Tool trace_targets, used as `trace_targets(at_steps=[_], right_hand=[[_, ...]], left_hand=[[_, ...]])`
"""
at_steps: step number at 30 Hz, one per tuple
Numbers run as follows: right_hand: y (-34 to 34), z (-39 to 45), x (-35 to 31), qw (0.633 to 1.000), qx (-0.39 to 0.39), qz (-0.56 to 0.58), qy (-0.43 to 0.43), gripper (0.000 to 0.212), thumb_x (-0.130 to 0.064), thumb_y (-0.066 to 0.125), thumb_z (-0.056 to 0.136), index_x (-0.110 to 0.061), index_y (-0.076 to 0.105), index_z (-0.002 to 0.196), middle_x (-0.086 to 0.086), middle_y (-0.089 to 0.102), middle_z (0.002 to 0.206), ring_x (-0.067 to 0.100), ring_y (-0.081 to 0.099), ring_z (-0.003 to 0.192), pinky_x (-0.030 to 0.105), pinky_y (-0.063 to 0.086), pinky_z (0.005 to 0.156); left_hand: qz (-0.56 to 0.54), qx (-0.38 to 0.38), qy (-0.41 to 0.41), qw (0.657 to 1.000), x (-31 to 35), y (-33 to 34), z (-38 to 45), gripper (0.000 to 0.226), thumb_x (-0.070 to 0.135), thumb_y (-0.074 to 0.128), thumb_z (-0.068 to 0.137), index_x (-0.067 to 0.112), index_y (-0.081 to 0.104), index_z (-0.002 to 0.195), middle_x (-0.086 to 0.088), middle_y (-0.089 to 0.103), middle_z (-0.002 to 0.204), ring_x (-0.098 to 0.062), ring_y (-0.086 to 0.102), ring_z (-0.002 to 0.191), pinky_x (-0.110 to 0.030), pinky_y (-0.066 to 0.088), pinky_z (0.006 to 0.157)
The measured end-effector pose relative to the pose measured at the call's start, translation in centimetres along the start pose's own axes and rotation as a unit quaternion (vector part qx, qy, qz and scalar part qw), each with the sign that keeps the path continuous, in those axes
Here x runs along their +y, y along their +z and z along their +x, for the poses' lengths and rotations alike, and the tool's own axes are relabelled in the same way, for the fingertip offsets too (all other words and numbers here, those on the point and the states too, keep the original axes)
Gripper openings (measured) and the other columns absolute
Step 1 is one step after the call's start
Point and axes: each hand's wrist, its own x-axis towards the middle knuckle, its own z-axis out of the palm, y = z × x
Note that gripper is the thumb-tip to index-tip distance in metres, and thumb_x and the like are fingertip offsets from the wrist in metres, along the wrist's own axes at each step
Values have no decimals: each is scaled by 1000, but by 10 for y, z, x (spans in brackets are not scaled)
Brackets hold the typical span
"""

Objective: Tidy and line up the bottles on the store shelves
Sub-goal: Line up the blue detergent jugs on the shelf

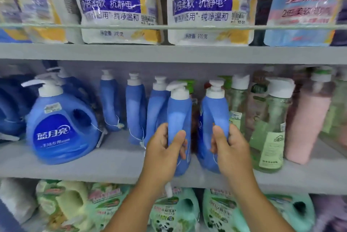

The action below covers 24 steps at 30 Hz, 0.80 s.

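Observation:
Two blue pump bottles stand edge-on at the front of the middle shelf [112,164]. My left hand [165,149] grips the left blue bottle [179,111] low on its body, thumb across the front. My right hand [231,147] grips the right blue bottle [216,109] by its handle side. Behind and to the left stand three more narrow blue bottles [135,107], also edge-on. A big blue jug [60,124] faces forward at the left, its label showing.
Clear green bottles [272,134] and a pink bottle [308,126] crowd the shelf right of my hands. Refill pouches [120,6] fill the upper shelf behind a rail. Green jugs [174,213] sit on the shelf below.

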Motion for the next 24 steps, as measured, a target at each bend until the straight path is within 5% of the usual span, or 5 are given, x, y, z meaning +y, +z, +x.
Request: trace_targets(at_steps=[9,13,16,21,24], right_hand=[[9,4,0,999,39,-8,20,23,-26,62,100,-5,61,91,11,68,68,14,63,59,27,50,63],[5,3,-7,995,95,-10,16,23,-26,69,95,-23,58,115,8,68,112,23,67,100,36,54,84],[17,-16,-26,986,143,-26,-80,36,-29,69,92,-41,48,119,2,54,130,18,57,112,30,49,94],[82,-53,-52,973,3,-33,-229,21,-8,66,94,-20,62,111,-10,56,112,18,61,104,22,44,96],[131,-54,-57,976,-94,-8,-199,22,-12,66,94,-29,67,107,-22,61,112,6,65,103,16,49,90]], left_hand=[[-65,8,0,998,-9,-4,8,7,14,64,98,10,58,99,-4,69,74,-19,65,57,-30,55,64],[-72,66,8,995,-3,-32,-9,24,6,65,97,19,59,116,5,70,92,-10,67,81,-25,55,80],[28,152,44,987,3,-88,-17,25,7,66,96,22,62,115,6,71,102,-6,68,93,-18,52,84],[174,334,87,922,8,-202,-10,21,21,68,95,27,63,115,11,64,113,-8,62,103,-25,53,90],[266,318,71,907,-8,-264,13,50,33,78,88,26,54,131,7,51,126,-14,56,116,-30,47,101]])
